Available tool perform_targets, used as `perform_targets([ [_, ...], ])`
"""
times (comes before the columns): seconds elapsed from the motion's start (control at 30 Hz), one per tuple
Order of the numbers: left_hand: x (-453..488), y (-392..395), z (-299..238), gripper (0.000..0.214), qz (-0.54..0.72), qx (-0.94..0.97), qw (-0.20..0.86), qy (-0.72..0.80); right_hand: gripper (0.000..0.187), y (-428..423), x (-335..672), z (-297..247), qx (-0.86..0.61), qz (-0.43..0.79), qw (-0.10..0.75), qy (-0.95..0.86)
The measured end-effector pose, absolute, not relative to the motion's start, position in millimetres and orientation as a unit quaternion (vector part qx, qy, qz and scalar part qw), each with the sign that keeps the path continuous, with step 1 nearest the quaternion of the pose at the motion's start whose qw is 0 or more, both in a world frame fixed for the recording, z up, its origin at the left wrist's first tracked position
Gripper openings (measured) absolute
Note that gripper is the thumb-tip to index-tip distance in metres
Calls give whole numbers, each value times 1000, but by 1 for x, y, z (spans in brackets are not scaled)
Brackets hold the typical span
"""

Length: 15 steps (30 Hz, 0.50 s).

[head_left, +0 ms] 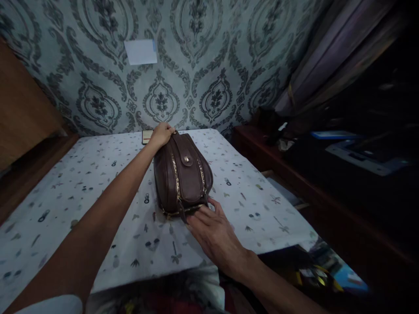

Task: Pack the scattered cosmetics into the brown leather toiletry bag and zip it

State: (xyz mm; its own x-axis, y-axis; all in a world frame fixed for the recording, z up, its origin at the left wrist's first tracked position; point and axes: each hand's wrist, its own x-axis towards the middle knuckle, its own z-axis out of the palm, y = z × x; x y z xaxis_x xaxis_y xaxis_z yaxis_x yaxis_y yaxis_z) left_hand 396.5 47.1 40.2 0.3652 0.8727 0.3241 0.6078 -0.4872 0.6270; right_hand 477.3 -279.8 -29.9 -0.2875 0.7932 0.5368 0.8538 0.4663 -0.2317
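A dark brown leather bag (182,170) with two gold zippers and a snap strap lies on the cloth-covered table (98,174). My left hand (162,134) grips its far end, fingers curled over the top edge. At the near end, my right hand (211,226) is against the bag, its fingertips tucked under or into the edge by the zipper pulls; what those fingers hold is hidden. A dark zipper pull (182,211) hangs beside the right fingers. Close behind my left hand lies a phone-like flat object (147,136).
Patterned wallpaper (196,78) with a white paper (140,52) rises behind the table. Wooden furniture (29,104) stands at left. On the right are a dark reddish wooden ledge (314,200), blue-edged flat items (363,157) and a curtain (327,56).
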Motion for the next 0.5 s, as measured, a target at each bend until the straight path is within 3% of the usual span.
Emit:
perform_targets([
  [0.17, 395, 48, 40, 23, 325, 803, 203, 458, 13, -289, 481, -12, -518, -77, 287, -802],
  [0.5, 395, 52, 39, 22, 327, 807, 206, 447, 27, -292, 486, -16, -488, -117, 324, -802],
])
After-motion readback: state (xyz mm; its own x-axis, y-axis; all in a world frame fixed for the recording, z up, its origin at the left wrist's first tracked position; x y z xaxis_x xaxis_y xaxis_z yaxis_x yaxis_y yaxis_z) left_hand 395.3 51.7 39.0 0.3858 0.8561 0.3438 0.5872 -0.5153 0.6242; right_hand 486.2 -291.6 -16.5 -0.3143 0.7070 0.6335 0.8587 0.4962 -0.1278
